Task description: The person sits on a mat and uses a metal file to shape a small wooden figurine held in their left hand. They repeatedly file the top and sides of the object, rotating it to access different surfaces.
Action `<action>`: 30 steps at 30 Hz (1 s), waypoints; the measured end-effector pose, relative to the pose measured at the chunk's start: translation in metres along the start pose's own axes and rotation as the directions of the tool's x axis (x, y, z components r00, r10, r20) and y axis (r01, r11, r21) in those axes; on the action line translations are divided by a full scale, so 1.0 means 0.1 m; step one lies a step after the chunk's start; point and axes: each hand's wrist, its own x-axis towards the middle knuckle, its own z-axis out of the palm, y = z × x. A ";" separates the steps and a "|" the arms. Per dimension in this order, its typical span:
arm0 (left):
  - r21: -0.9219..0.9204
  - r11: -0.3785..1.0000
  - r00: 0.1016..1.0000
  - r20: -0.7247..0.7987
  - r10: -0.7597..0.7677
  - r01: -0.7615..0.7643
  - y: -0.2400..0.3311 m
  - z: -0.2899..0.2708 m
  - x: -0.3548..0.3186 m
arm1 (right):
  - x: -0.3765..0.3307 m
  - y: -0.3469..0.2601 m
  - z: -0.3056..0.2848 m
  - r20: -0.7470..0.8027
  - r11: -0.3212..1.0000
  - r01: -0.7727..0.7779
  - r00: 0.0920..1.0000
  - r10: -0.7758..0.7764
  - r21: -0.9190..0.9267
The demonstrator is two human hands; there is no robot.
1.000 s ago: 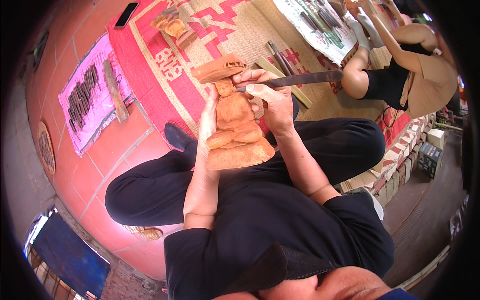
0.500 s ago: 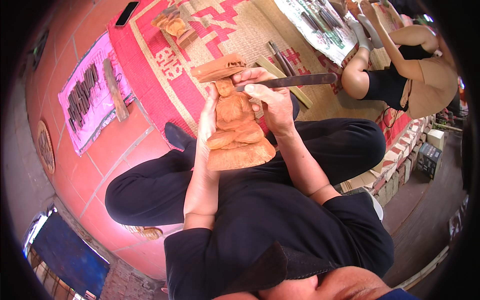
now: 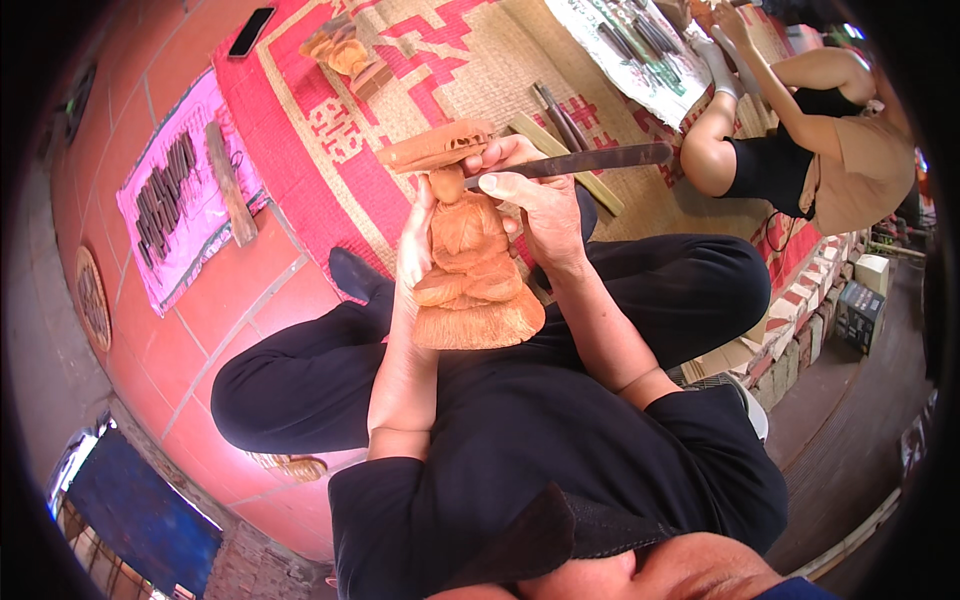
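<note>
Partly, the left hand (image 3: 414, 245) is being hidden by the carved wooden figure (image 3: 468, 240); its fingers behind the wood are being covered, and their exact placing cannot be told. The figure is being held by the 2 hands above the lap (image 3: 480, 375), its wide base being turned toward the body. Along its left side it is being clamped by the left hand. By the right hand (image 3: 545, 205), a long dark tool (image 3: 610, 160) is being pinched, with the thumb being laid on top. The tool's tip is being kept at the figure's neck, but whether the wood is being touched cannot be made out.

Beyond, the patterned mat (image 3: 285, 115) is being blocked in part by the figure and hands. On it, a 2nd carving (image 3: 347, 57) is being shown with its detail blurred, near a phone (image 3: 251, 32). At left, dark tools (image 3: 163, 195) are being borne by a pink cloth (image 3: 203, 210), beside a wooden stick (image 3: 230, 185). At upper right, a white cloth (image 3: 676, 105) is being cut off by the frame's edge, and a seated person (image 3: 865, 170) is being darkened by the rim.
</note>
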 end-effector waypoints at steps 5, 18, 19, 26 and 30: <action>0.047 0.999 0.999 -0.030 0.016 -0.015 -0.04 0.08 -0.04 | 0.01 0.04 -0.02 0.006 0.995 0.060 0.998 -0.061 0.084; 0.033 0.999 1.000 0.017 0.001 -0.002 -0.02 0.02 -0.02 | -0.01 0.00 0.03 -0.001 0.998 0.053 0.999 -0.053 -0.013; 0.043 0.999 1.000 0.025 0.015 -0.016 -0.01 0.02 -0.02 | -0.01 0.00 0.04 -0.005 0.997 0.046 0.999 -0.046 -0.058; 0.090 0.996 1.000 -0.031 0.003 0.000 -0.01 0.00 0.00 | -0.03 -0.04 0.03 -0.023 0.996 0.021 1.000 -0.019 0.092; 0.184 0.983 0.996 -0.090 -0.008 0.025 0.02 -0.08 0.03 | -0.03 -0.01 0.03 -0.033 1.000 -0.005 0.999 0.005 0.014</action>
